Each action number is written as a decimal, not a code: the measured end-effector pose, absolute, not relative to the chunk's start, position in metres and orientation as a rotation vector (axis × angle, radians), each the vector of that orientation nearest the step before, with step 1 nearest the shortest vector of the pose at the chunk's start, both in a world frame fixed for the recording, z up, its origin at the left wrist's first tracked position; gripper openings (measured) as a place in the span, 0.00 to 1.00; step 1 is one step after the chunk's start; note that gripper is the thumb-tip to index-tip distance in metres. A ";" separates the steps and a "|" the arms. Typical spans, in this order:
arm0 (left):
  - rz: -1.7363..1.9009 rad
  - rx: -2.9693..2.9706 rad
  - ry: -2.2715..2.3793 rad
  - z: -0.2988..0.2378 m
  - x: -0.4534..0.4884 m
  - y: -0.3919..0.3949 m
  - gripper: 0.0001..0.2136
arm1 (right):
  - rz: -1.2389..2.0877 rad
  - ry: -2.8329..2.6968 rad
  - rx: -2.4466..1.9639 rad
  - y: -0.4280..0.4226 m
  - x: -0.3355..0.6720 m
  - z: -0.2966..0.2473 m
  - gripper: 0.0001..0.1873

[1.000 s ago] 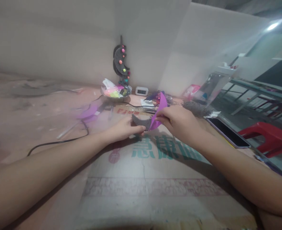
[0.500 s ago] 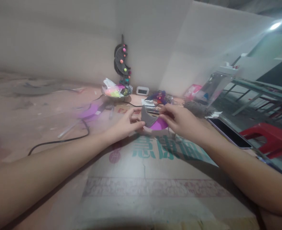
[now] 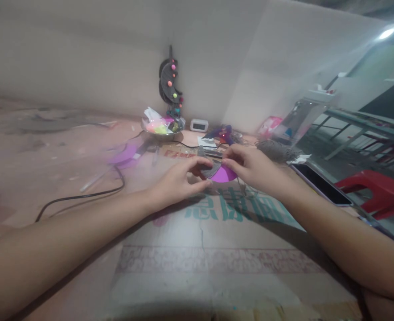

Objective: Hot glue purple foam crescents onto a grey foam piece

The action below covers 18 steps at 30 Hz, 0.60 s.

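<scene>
A purple crescent-shaped piece [image 3: 224,174], partly wrapped in grey yarn [image 3: 211,169], is held up between both hands. My left hand [image 3: 185,180] has its thumb and fingers around the grey-wrapped left part, whose upper tip shows above the fingers. My right hand [image 3: 245,167] pinches the upper right edge where the grey meets the bare purple. A thin grey strand hangs below the right fingers. What exactly the right fingertips grip is hidden. Beneath lies a cardboard sheet [image 3: 183,285] with green lettering.
A bowl of coloured bits [image 3: 162,132], a finished-looking grey crescent with pompoms [image 3: 169,82], a small white clock [image 3: 199,125] and a glue gun [image 3: 221,133] stand behind. A grey yarn ball [image 3: 273,150] and phone [image 3: 320,183] lie right, a black cable [image 3: 83,195] and purple sheet [image 3: 125,155] left.
My left thumb has dropped below the piece while its fingers have come over the grey-wrapped front. The crescent has tilted, showing more purple. My right hand keeps nearly the same place.
</scene>
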<state>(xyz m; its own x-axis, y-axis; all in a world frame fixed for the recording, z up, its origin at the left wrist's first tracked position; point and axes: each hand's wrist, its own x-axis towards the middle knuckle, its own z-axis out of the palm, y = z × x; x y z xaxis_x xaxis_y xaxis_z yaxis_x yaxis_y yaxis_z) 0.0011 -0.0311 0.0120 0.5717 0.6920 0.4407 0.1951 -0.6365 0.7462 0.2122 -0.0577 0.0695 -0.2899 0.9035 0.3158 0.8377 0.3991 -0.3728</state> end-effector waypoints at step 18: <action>1.004 2.115 0.694 0.006 0.003 -0.031 0.10 | 0.256 -2.219 -1.553 -0.060 0.209 0.073 0.06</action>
<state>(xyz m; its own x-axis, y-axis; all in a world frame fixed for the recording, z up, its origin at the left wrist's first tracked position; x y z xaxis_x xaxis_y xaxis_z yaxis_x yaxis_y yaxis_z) 0.0027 -0.0307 0.0063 0.5592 0.6992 0.4454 0.1699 -0.6225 0.7640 0.2089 -0.0598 0.0725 -0.2896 0.9290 0.2304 0.8522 0.3598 -0.3798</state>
